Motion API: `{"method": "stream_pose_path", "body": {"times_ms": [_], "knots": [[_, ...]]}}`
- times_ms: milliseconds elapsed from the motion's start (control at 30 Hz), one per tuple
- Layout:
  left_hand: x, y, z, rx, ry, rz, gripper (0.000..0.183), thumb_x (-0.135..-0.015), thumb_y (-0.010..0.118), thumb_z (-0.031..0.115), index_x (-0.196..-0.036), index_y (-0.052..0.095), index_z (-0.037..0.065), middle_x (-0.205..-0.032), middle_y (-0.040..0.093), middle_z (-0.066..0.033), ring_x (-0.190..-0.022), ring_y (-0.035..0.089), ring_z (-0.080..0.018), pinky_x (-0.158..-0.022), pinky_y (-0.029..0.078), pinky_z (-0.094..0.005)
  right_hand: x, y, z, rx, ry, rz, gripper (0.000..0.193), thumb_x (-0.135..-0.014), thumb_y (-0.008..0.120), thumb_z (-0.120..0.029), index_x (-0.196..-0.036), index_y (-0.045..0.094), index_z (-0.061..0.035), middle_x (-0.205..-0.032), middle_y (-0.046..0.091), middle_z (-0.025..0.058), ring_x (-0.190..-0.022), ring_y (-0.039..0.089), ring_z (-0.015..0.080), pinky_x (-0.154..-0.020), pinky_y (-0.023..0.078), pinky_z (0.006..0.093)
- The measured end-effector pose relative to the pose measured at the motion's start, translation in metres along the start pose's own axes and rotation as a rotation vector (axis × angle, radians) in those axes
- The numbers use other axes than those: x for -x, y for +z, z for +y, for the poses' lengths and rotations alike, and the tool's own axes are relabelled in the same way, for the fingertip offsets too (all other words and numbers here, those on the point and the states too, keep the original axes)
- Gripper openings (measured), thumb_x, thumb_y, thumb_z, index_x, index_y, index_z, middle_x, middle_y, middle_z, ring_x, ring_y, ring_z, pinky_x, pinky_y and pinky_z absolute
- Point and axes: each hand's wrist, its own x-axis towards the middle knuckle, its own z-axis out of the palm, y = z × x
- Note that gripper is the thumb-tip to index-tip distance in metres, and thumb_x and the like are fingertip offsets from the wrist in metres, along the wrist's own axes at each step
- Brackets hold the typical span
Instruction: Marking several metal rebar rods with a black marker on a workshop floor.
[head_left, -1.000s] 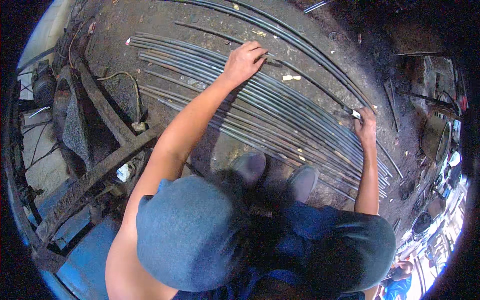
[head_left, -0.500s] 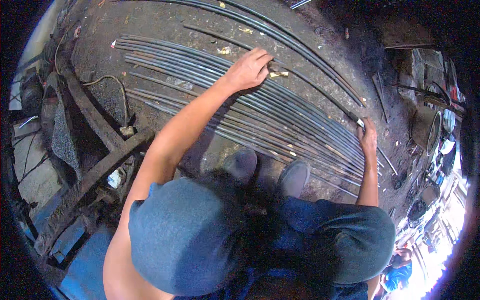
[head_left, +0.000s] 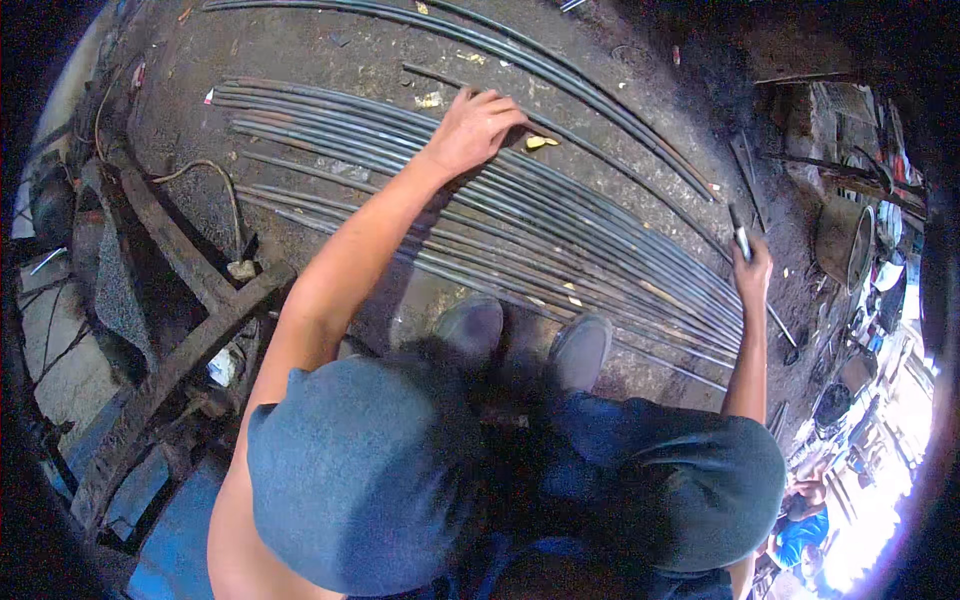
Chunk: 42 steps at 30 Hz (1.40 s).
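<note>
My left hand [head_left: 475, 132] is closed on a long thin metal rod [head_left: 600, 152], its fingers curled over it behind a row of similar rods. The rod's far left end sticks out past the hand. At the right, my right hand [head_left: 753, 272] is closed around a slim pen-like stick [head_left: 741, 238], white with a dark upper end, held pointing up and away from me. That hand is close to the rod's right end; whether it touches the rod is hidden. Several grey metal rods [head_left: 560, 215] lie side by side on the ground between my hands and my shoes.
More rods [head_left: 560, 75] curve across the far ground. A rusty metal frame [head_left: 185, 375] and a cable [head_left: 215, 172] stand at the left. Thin bars [head_left: 748, 180] and a round metal drum [head_left: 850, 245] are at the right. A person in blue [head_left: 800, 530] is at the lower right.
The rod in my left hand has slid to the right against the other rods. My right hand has turned the pen-like stick upward, off the rod's line. The view has shifted slightly.
</note>
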Motion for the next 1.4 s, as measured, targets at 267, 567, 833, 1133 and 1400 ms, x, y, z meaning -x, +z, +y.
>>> {"method": "stream_pose_path", "body": {"times_ms": [267, 567, 833, 1133, 1400], "knots": [[0.023, -0.038, -0.041, -0.211, -0.088, 0.077, 0.016, -0.080, 0.073, 0.013, -0.096, 0.076, 0.014, -0.103, 0.069, -0.0023, -0.108, 0.061, -0.0246, -0.092, 0.048, -0.0472, -0.100, -0.126, -0.202, -0.169, -0.396, -0.487, 0.026, -0.082, 0.075, -0.009, -0.106, 0.071, 0.0027, -0.100, 0.072, 0.0214, -0.093, 0.071, 0.0313, -0.084, 0.053, 0.0382], [0.038, -0.040, -0.064, -0.125, -0.369, 0.351, 0.033, -0.079, 0.078, 0.022, -0.107, 0.074, 0.006, -0.109, 0.070, -0.0120, -0.106, 0.064, -0.0336, -0.095, 0.050, -0.0446, -0.144, 0.004, -0.327, -0.224, -0.623, -0.668, 0.035, -0.077, 0.074, -0.018, -0.109, 0.075, -0.0030, -0.100, 0.073, 0.0239, -0.097, 0.072, 0.0371, -0.088, 0.056, 0.0450], [0.046, -0.038, -0.070, -0.298, -0.619, 0.439, 0.026, -0.078, 0.073, 0.020, -0.098, 0.074, 0.003, -0.103, 0.071, -0.0151, -0.105, 0.062, -0.0353, -0.093, 0.047, -0.0474, -0.083, 0.121, -0.374, -0.367, -0.498, -0.148, 0.034, -0.078, 0.072, -0.013, -0.110, 0.071, -0.0038, -0.106, 0.066, 0.0196, -0.102, 0.065, 0.0396, -0.092, 0.053, 0.0480], [0.050, -0.059, -0.093, -0.233, -0.653, 0.278, 0.038, -0.080, 0.078, 0.034, -0.110, 0.077, 0.010, -0.111, 0.073, -0.0137, -0.103, 0.068, -0.0345, -0.090, 0.054, -0.0443, -0.082, 0.143, -0.405, -0.345, -0.442, -0.038, 0.028, -0.076, 0.066, -0.004, -0.103, 0.070, -0.0027, -0.104, 0.064, 0.0201, -0.101, 0.062, 0.0396, -0.088, 0.053, 0.0485], [0.046, -0.058, -0.085, -0.218, -0.651, 0.353, 0.038, -0.077, 0.079, 0.041, -0.103, 0.080, 0.014, -0.101, 0.073, -0.0041, -0.102, 0.067, -0.0288, -0.090, 0.049, -0.0430, -0.096, 0.155, -0.437, -0.443, -0.476, 0.062, 0.032, -0.074, 0.067, -0.005, -0.106, 0.072, -0.0039, -0.104, 0.065, 0.0183, -0.100, 0.064, 0.0389, -0.088, 0.053, 0.0472]]}}
